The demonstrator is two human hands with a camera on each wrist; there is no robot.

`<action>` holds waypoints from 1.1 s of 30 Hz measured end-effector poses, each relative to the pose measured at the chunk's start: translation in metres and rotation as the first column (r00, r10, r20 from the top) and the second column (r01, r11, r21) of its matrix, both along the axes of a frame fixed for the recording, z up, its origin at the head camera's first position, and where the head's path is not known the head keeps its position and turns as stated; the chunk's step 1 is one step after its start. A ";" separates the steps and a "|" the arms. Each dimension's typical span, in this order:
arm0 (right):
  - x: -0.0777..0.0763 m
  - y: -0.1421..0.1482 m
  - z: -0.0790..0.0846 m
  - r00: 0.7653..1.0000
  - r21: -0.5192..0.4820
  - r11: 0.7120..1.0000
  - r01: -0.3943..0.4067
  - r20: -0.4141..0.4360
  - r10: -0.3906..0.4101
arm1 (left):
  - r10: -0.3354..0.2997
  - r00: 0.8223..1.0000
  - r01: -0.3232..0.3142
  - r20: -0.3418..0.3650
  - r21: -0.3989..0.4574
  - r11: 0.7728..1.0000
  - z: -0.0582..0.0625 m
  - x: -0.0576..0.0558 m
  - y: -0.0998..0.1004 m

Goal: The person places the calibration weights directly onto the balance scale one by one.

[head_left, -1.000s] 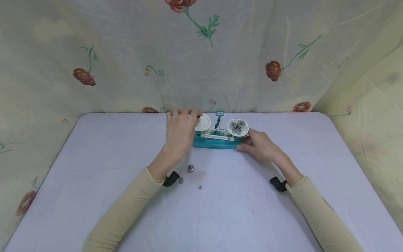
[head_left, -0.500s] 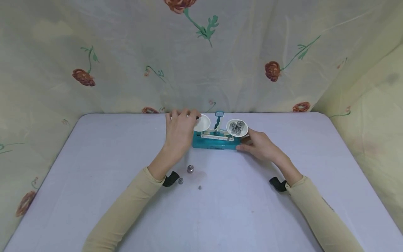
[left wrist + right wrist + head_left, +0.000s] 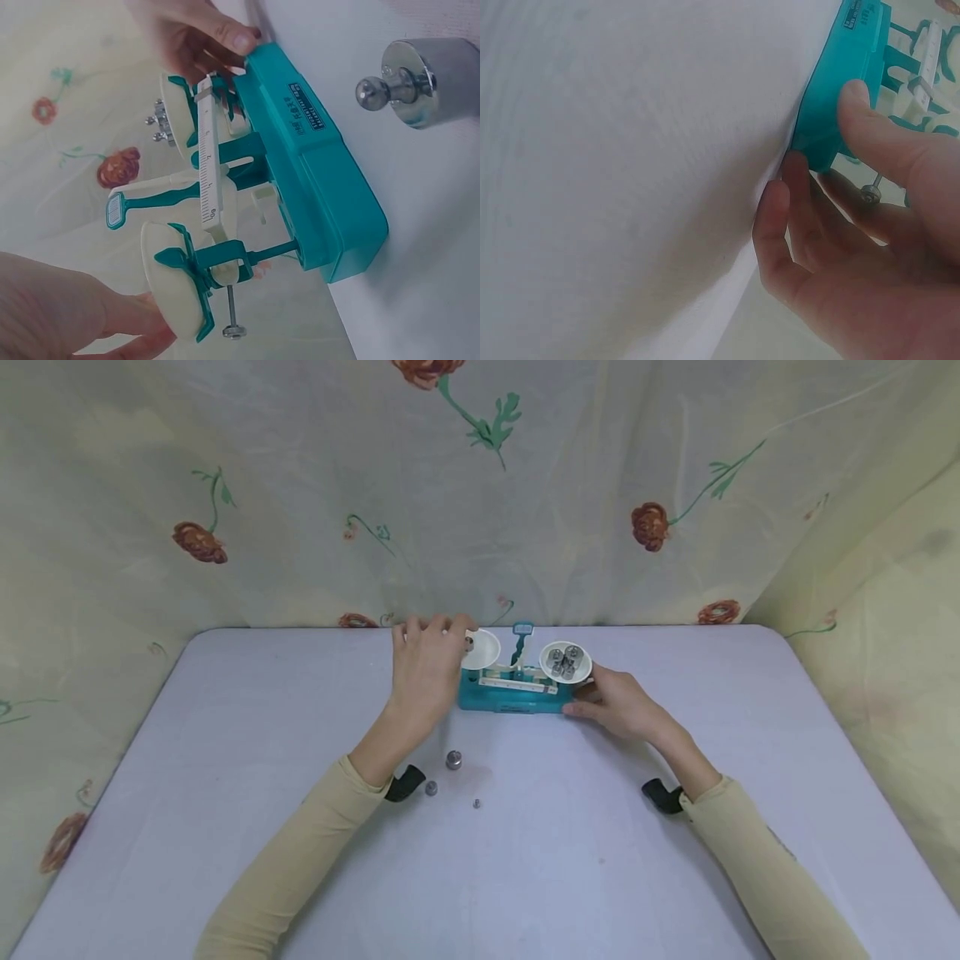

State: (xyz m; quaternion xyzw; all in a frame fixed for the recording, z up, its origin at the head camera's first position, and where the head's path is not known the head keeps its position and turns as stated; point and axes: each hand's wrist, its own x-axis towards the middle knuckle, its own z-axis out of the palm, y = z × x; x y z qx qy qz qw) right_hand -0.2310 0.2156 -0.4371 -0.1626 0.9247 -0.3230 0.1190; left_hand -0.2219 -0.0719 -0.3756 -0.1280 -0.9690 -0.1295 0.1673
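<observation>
Gripping teal balance [image 3: 512, 701]: right hand [image 3: 618, 703] (left hand [image 3: 429, 667] at left pan [image 3: 486, 650]).

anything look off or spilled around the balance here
Nothing looks spilled or damaged. The balance seems lopsided: its beam slopes down toward the pan holding metal weights, though that load likely explains it. Three loose weights lie on the table in front.

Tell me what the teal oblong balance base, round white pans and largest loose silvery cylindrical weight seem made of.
Teal oblong base: probably satin plastic, with moulded-looking rounded edges. Round white pans: likely matte plastic, without metallic glint. Silvery cylindrical weight: apparently polished metal, its knob reflecting brightly.
</observation>
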 end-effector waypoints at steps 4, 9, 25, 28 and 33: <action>-0.001 0.000 0.000 1.000 -0.002 1.000 0.001 0.001 -0.001 | 0.004 1.000 -0.004 -0.002 -0.002 1.000 0.001 0.000 0.000; -0.002 0.001 -0.001 1.000 -0.001 1.000 -0.003 -0.003 0.003 | 0.011 1.000 -0.011 0.006 0.008 1.000 0.003 0.001 -0.001; 0.000 0.000 -0.001 1.000 -0.004 1.000 0.004 0.007 -0.004 | 0.039 0.997 -0.039 0.067 0.001 0.999 0.006 0.010 -0.011; 0.001 0.000 0.000 1.000 -0.004 1.000 0.005 0.005 -0.005 | 0.031 0.997 -0.031 0.066 0.003 1.000 0.008 0.013 -0.012; 0.001 -0.001 0.001 1.000 0.001 1.000 0.004 0.002 -0.004 | 0.003 0.999 -0.004 0.053 0.010 1.000 0.009 0.021 -0.015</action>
